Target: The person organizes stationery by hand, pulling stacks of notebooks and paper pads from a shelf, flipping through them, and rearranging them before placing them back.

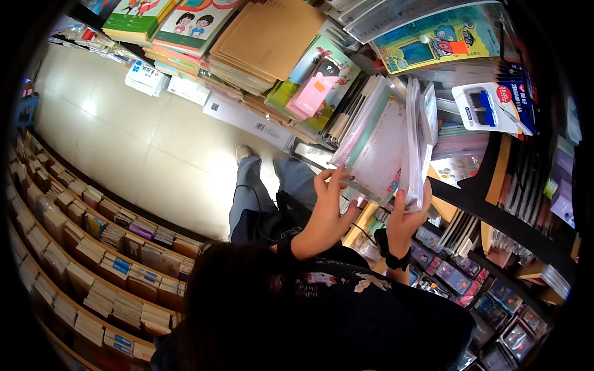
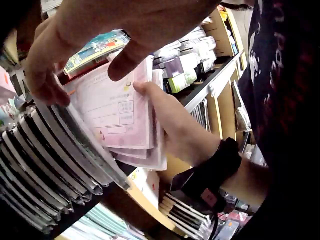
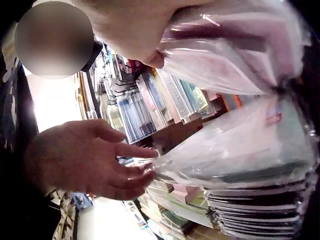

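Observation:
My right hand (image 1: 405, 224) grips several plastic-sleeved packs of pink printed sheets (image 2: 117, 112) by their near edge, thumb on the front face. These packs lean to the right. Left of them, another clear-sleeved pack (image 3: 240, 145) with a pale printed face stands tilted back. My left hand (image 1: 325, 216) touches this pack's left corner with bent fingertips, the thumb held apart from it. In the left wrist view those fingertips lie over the edge of the row of sleeved packs (image 2: 55, 155) with dark and white edges. The right hand's other fingers are hidden behind the pink packs.
A pink box (image 1: 309, 97) sits on picture books left of the packs. Brown envelopes (image 1: 269, 37) lie further left. A blister card (image 1: 492, 108) and a yellow cartoon pack (image 1: 439, 40) are to the right and behind. Filled wooden shelves (image 1: 93, 260) line the aisle.

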`<act>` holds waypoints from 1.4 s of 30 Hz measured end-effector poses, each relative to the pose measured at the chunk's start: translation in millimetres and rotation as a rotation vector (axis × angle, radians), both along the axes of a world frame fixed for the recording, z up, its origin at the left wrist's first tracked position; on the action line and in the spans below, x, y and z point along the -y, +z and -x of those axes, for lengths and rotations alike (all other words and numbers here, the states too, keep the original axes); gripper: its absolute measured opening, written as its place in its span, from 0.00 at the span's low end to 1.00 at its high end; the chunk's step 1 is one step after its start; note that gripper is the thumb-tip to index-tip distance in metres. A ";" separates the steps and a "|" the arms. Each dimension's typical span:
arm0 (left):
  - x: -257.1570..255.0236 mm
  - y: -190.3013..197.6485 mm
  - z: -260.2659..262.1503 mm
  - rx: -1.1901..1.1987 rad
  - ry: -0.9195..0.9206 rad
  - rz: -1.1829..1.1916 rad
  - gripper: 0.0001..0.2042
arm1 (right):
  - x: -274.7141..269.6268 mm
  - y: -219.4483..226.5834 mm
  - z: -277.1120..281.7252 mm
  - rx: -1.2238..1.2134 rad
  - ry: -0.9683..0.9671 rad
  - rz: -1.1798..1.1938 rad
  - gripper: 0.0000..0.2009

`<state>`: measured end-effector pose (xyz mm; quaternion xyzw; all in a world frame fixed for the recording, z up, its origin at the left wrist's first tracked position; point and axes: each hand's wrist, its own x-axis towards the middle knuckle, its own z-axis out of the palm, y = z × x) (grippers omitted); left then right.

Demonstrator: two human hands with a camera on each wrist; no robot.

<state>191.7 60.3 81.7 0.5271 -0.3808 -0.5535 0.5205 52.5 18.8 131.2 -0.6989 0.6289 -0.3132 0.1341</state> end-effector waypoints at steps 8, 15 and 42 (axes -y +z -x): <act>2.6 7.8 6.2 -0.347 0.105 -0.010 0.26 | 0.8 0.5 -5.3 0.169 -0.028 0.035 0.21; 54.6 -17.7 13.6 -0.335 -0.287 0.031 0.23 | 4.5 -1.9 -2.3 0.299 -0.036 0.100 0.21; -25.7 60.6 -144.9 -0.111 -0.028 0.181 0.23 | -6.2 15.7 -2.4 0.823 0.457 -0.346 0.25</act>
